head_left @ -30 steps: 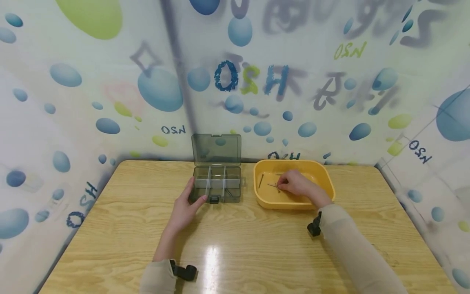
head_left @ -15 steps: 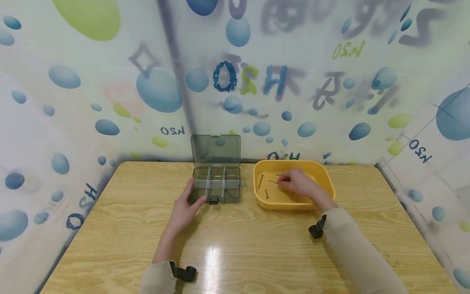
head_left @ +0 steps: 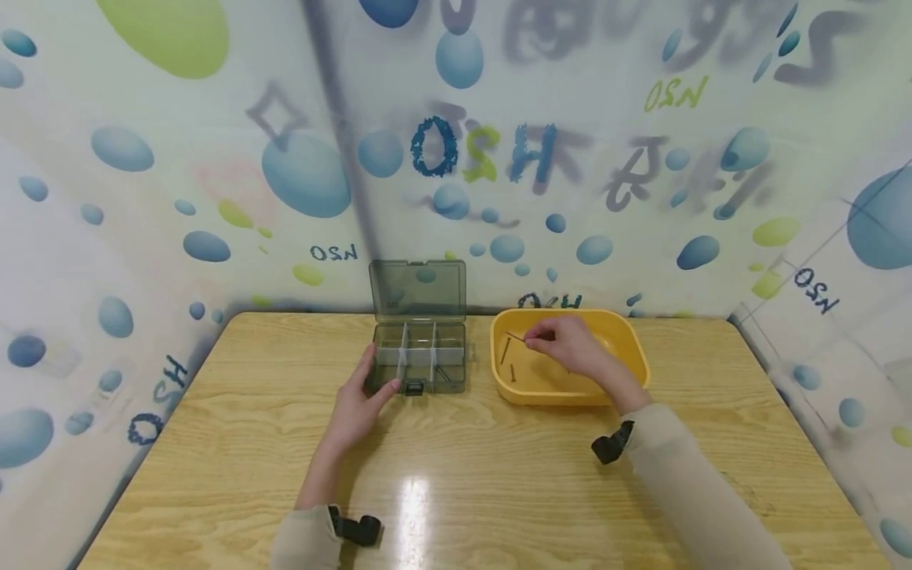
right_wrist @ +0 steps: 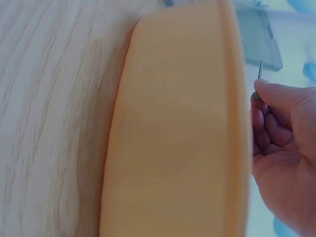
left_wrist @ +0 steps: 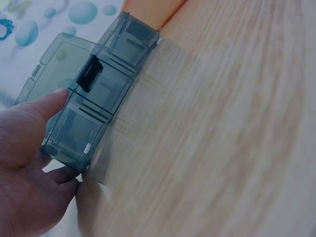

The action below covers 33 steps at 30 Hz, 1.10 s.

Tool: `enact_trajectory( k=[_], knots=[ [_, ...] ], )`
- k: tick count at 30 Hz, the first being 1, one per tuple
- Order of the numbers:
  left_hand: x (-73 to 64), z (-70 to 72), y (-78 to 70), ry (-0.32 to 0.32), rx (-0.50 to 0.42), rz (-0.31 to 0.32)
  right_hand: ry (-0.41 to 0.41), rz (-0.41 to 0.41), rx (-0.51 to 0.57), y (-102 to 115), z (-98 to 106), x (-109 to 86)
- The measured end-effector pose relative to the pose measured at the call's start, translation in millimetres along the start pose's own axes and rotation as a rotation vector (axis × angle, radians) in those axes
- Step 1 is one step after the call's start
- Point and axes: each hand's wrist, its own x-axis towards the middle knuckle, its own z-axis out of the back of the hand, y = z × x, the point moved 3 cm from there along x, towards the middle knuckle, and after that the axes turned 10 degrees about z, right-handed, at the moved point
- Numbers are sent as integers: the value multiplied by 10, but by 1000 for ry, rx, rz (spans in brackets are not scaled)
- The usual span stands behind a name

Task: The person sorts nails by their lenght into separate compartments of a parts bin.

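My left hand (head_left: 359, 405) holds the left front corner of a smoky clear compartment box (head_left: 450, 383), thumb on its front and fingers along its left side. The box's lid (head_left: 419, 289) stands raised at the back. In one front compartment lies a thin metal piece (head_left: 443, 374). Over the yellow tray (head_left: 570, 399), my right hand (head_left: 570, 347) pinches a thin metal screw (right_wrist: 260, 70) between thumb and forefinger, its head near the fingertips. Other screws (head_left: 512, 373) lie on the tray's floor, some hidden under the hand.
Box and tray stand side by side at the back of the wooden table (head_left: 456, 475), a narrow gap between them. Right behind the table rises a patterned wall covering (head_left: 299, 103). Each wrist carries a small black camera.
The right hand has picked up a screw from the tray and raised it slightly, moving a little left. The left hand still holds the box in place.
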Motion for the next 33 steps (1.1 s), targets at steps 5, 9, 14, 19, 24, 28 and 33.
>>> enact_trajectory(
  k=[5, 9, 14, 19, 24, 28, 33],
  knots=[
    [2, -2, 8, -9, 2, 0, -18, 53, 27, 136, -48, 17],
    [7, 1, 6, -24, 0, -14, -19, 78, 28, 168, -112, 56],
    [6, 1, 2, -31, 9, -26, -8, 87, 24, 188, -180, 101],
    [-5, 4, 1, -18, 3, -15, -11, 101, 17, 245, -229, 152],
    [-17, 18, 6, -12, 3, -9, -17, 120, 34, 304, -296, 202],
    [-14, 1, 4, -13, -1, -12, -27, 140, 53, 355, -345, 237],
    [-6, -10, 7, -13, -12, -14, -40, 158, 43, 441, -420, 299]
  ],
)
